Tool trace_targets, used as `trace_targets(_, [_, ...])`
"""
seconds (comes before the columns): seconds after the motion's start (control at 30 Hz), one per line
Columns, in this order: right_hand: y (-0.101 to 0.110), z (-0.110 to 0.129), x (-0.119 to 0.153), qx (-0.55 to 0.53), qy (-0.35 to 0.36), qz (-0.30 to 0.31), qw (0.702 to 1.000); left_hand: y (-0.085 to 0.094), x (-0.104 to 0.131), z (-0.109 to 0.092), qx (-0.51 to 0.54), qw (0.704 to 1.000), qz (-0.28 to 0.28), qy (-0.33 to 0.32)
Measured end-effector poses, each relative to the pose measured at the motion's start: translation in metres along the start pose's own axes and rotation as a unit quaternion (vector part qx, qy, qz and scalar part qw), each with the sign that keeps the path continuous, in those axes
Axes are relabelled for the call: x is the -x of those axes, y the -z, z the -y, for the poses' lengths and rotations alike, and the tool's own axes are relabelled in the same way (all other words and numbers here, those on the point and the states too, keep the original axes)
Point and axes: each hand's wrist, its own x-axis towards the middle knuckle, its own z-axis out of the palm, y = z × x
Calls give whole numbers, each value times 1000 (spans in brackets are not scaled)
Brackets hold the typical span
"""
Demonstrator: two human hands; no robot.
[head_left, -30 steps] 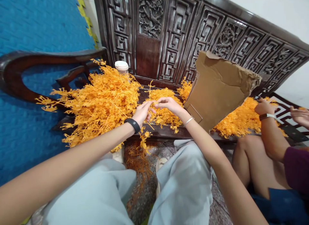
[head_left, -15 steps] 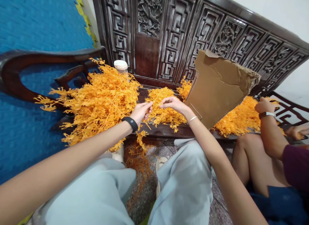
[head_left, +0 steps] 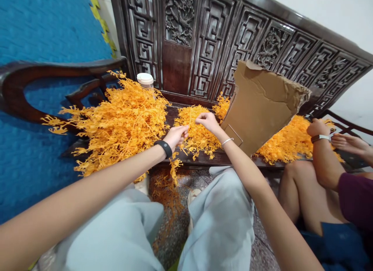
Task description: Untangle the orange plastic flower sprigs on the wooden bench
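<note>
My left hand (head_left: pixel 177 136), with a black band at its wrist, is closed on an orange plastic sprig (head_left: pixel 175 171). The sprig's thin bare stem points up past my fingertips, and its leafy end hangs below my hand over the bench edge. To the right, my right hand (head_left: pixel 208 122) has its thumb and fingers pinched together; what is in them, if anything, is too small to make out. Under both hands lies a small heap of orange sprigs (head_left: pixel 201 143). A much larger pile of the same sprigs (head_left: pixel 125 123) is to the left of my left hand.
A cardboard sheet (head_left: pixel 259 104) leans on the dark carved bench (head_left: pixel 177 69), beside another orange heap (head_left: pixel 288 143). Behind the large pile stands a white-lidded jar (head_left: pixel 145 79). At the right, a co-worker's hands (head_left: pixel 318 128) are over the bench. Orange bits litter the floor (head_left: pixel 166 209).
My left hand has moved slightly right and up with the sprig, whose stem now stands more upright. My right hand's fingers have drawn together. The co-worker's farther hand has risen.
</note>
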Motion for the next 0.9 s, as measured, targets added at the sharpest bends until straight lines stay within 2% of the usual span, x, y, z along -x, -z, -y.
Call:
trace_targets(0.23, [-12,0,-6,126,29,-112,985,-5,-6,-1,20,999,-36,-3])
trace_targets(0.53, [-28,13,-6,281,34,-109,953,-4,-15,0,34,998,-50,-10])
trace_targets(0.6, [-28,12,-10,298,42,-129,945,-2,-11,0,31,997,-66,-13])
trace_targets(0.7, [-12,-9,-16,294,-32,-197,935,1,6,-4,17,997,-70,-7])
trace_targets(0.73, [-3,-19,-17,282,-80,-210,933,2,13,-6,14,998,-54,-7])
trace_targets(0.77, [6,-31,-17,266,-93,-218,934,3,20,-8,15,999,-32,-14])
trace_targets(0.83, [22,-52,-14,241,-74,-196,948,6,30,-13,24,999,8,-36])
trace_targets(0.9, [30,-67,-10,231,-57,-176,955,10,33,-17,43,998,23,-38])
